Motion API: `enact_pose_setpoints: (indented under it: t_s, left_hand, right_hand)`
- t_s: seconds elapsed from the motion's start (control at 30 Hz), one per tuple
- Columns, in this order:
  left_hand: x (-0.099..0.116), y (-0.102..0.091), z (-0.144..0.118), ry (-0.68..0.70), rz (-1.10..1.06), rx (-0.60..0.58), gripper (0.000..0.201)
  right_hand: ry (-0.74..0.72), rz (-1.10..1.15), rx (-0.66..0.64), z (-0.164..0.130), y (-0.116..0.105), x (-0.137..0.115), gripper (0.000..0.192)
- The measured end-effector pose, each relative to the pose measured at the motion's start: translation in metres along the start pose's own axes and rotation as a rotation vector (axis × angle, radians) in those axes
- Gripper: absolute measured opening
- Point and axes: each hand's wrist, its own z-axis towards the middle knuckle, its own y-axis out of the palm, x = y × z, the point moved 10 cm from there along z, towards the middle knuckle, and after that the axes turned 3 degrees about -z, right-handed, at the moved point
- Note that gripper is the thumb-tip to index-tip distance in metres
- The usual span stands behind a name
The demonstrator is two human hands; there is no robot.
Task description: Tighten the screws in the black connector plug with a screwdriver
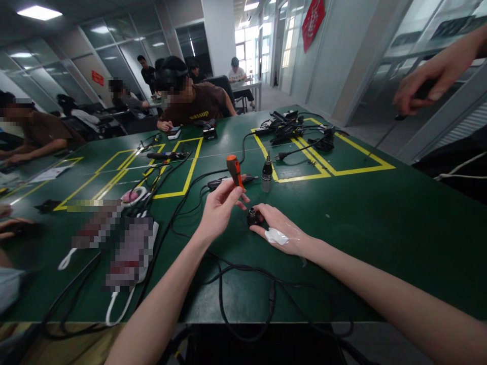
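Screwdriver (235,171) and small black fitting (252,217), green tabletop (380,223).
Left hand (220,205) pinches the orange-handled screwdriver, long axis near upright, handle uppermost; right hand (281,230), fingers lightly curled, steadies the fitting on the tabletop, just right of and below the screwdriver.

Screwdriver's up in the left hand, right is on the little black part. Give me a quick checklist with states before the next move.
1. Left hand has grip on the screwdriver: ok.
2. Right hand touches the black part on the table: ok.
3. Screwdriver tip seated in the part: cannot tell, tip hidden.
4. Cables lie close under both forearms: not ok.
5. Metal connector stands upright, apart from the hands: ok.
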Motion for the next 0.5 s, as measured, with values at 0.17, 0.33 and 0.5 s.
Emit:
enact_pose_setpoints:
  t_s: [0.17,0.33,0.5]
  left_hand:
    - [-0.004,0.002,-0.001,-0.025,-0.070,0.009,0.043]
    - [-0.003,0.004,-0.003,-0.036,-0.017,0.017,0.041]
    - [0.000,0.009,-0.002,0.017,-0.004,-0.030,0.036]
  right_hand:
    - [-0.008,-0.015,0.013,-0.002,0.001,0.003,0.021]
    - [0.002,-0.019,0.031,-0.002,0.003,0.009,0.023]
    - [0.007,-0.006,0.019,-0.003,0.004,0.012,0.023]
